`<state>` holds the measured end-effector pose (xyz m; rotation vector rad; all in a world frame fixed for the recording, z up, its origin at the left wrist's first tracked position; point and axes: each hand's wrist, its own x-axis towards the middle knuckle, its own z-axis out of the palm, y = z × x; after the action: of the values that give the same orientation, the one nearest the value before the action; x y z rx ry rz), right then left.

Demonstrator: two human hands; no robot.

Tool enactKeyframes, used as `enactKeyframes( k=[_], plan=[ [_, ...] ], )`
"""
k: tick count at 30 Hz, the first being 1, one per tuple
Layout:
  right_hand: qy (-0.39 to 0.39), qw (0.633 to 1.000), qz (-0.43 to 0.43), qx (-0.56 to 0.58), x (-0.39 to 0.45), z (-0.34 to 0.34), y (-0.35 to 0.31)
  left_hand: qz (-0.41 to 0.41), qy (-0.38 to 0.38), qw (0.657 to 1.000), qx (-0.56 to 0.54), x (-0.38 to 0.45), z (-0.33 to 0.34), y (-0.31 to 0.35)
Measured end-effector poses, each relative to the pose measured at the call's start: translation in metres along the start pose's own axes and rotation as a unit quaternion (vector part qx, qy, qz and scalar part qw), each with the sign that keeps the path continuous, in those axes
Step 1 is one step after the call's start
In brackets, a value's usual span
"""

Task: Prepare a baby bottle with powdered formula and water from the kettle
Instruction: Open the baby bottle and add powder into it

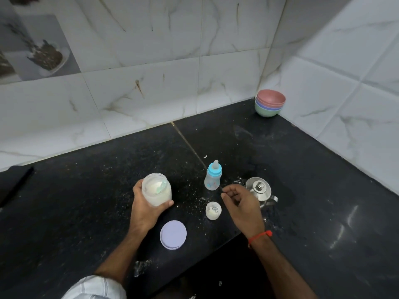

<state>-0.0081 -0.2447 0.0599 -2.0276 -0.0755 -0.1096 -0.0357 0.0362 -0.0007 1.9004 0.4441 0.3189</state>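
Left hand (146, 207) wraps formula jar (156, 189), lid off, lifted above black counter (313, 212). Right hand (241, 203) empty, fingers loosely curled, hovering before kettle (259, 188). Baby bottle (213, 178) upright between hands, capped.

- Our left hand (149, 203) is curled around a jar (157, 189), thumb on its right side and fingers wrapped behind it, holding it up off the surface.
- Our left forearm reaches in from below, a striped sleeve (95, 288) bunched at the elbow.
- Our right hand (239, 201) hovers empty, palm down, fingers loosely bent.
- A red thread (260, 235) circles our right wrist.
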Motion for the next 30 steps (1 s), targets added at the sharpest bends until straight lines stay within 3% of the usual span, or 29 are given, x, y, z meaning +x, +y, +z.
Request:
enactKeyframes(
  k=[6, 9, 15, 20, 25, 30],
  plan=[
    [-0.045, 0.997, 0.017, -0.055, 0.045, 0.022, -0.006, -0.035, -0.08, 0.996, 0.036, 0.008, 0.005, -0.009],
    [-0.086, 0.994, 0.052, -0.051, 0.07, 0.033, -0.008, -0.039, -0.084, 0.992, 0.088, -0.004, 0.001, -0.004],
    [-0.071, 0.993, 0.084, -0.051, 0.099, 0.052, 0.008, 0.075, -0.026, 0.989, 0.126, -0.055, -0.001, 0.02],
    [-0.039, 0.999, 0.021, -0.021, 0.081, 0.042, -0.012, 0.197, 0.023, 0.97, 0.137, -0.066, 0.009, 0.049],
    [-0.086, 0.996, -0.028, 0.015, 0.029, 0.026, -0.053, 0.198, -0.075, 0.969, 0.127, -0.076, 0.036, 0.08],
    [-0.12, 0.989, -0.006, 0.091, -0.011, 0.014, -0.061, 0.158, -0.138, 0.977, -0.026, -0.088, 0.047, 0.09]
  ],
)
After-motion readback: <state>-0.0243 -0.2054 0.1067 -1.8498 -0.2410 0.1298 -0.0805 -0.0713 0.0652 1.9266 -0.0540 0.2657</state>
